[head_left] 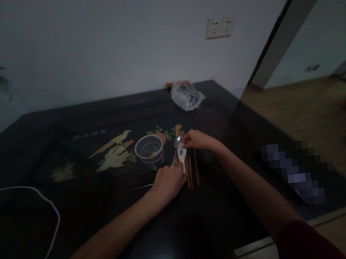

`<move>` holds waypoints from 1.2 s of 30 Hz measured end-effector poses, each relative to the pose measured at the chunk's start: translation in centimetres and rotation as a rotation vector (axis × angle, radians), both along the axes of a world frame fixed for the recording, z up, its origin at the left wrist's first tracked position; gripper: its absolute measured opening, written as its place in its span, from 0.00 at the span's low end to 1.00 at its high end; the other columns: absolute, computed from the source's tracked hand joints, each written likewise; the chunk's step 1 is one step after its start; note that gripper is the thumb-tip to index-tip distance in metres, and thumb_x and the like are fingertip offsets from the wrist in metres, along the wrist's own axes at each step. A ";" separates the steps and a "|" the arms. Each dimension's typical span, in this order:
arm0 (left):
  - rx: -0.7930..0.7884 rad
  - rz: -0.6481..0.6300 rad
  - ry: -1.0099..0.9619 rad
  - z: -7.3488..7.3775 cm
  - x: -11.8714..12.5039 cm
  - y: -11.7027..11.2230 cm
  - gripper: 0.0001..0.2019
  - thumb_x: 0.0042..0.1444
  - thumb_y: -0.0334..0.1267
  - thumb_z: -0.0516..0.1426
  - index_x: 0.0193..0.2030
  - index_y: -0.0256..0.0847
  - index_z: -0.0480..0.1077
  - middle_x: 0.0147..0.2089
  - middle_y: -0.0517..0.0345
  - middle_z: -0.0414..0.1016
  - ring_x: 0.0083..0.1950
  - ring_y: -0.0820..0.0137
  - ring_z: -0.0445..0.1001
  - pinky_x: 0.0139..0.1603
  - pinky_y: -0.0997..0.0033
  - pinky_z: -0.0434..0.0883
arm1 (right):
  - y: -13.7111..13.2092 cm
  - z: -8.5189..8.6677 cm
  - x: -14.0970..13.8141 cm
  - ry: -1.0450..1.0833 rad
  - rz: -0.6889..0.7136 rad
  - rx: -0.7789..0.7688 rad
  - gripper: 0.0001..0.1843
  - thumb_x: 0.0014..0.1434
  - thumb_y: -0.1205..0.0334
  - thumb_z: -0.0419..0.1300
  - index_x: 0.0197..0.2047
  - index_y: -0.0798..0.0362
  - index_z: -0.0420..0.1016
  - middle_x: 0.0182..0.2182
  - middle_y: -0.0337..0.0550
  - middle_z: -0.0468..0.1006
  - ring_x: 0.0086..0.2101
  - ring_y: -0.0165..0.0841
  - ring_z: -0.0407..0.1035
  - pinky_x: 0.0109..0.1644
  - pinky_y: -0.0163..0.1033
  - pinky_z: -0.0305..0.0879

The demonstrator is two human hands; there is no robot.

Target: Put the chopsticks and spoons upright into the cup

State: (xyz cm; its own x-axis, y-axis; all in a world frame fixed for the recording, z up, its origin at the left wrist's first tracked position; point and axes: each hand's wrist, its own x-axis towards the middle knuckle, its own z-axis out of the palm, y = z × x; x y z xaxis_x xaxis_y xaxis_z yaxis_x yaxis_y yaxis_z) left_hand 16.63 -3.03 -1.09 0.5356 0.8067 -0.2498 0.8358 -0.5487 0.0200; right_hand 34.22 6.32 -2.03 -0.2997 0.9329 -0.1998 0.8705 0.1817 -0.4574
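A white soup spoon [181,151] with a blue mark lies bowl-end away from me, over a bundle of wooden chopsticks [189,173]. Closed fingers of my left hand [169,183] are around the lower handle of this spoon, partly hiding it. My right hand [198,139] pinches at the rim of the spoon's bowl from the right. Just beyond lies a metal spoon [177,140], its handle running down toward my left hand. One chopstick [196,168] lies a little apart on the right. Left of the spoons stands a clear plastic tub [149,151].
The dark glossy table [133,218] has a bird-and-flower picture on it. A crumpled clear plastic bag [186,97] lies at the back edge by the wall. A white cable [55,211] curves along the left. A pixelated object [292,173] lies at the right edge.
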 end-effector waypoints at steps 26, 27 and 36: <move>0.026 -0.146 -0.191 0.3 0.5 -1.0 0.09 0.63 0.40 0.48 0.41 0.40 0.66 0.44 0.51 0.73 0.47 0.63 0.74 0.40 0.68 0.72 | 0.6 1.4 8.2 -0.017 -0.077 -0.160 0.11 0.51 0.60 0.59 0.25 0.58 0.78 0.16 0.37 0.69 0.21 0.27 0.62 0.27 0.32 0.56; 0.031 -0.150 -0.202 0.1 0.5 -1.0 0.08 0.62 0.40 0.49 0.41 0.40 0.66 0.45 0.51 0.72 0.47 0.63 0.73 0.40 0.68 0.72 | 0.7 1.3 8.3 -0.016 -0.084 -0.176 0.11 0.50 0.60 0.59 0.24 0.57 0.77 0.16 0.36 0.69 0.20 0.26 0.62 0.26 0.32 0.56; 0.033 -0.136 -0.215 -0.7 0.5 -0.7 0.11 0.61 0.46 0.51 0.40 0.41 0.66 0.45 0.52 0.71 0.47 0.63 0.72 0.39 0.67 0.71 | 0.7 0.9 8.9 0.006 -0.112 -0.190 0.10 0.49 0.59 0.60 0.24 0.57 0.77 0.17 0.36 0.70 0.20 0.26 0.63 0.26 0.32 0.57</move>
State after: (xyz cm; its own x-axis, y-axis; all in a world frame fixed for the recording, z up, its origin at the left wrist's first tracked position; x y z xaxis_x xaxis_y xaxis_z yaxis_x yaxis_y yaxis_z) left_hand 17.11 -3.77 -1.83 0.6775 0.7296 -0.0929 0.7328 -0.6589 0.1697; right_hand 43.14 7.03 -1.13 -0.1978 0.9060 -0.3742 0.8776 -0.0064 -0.4793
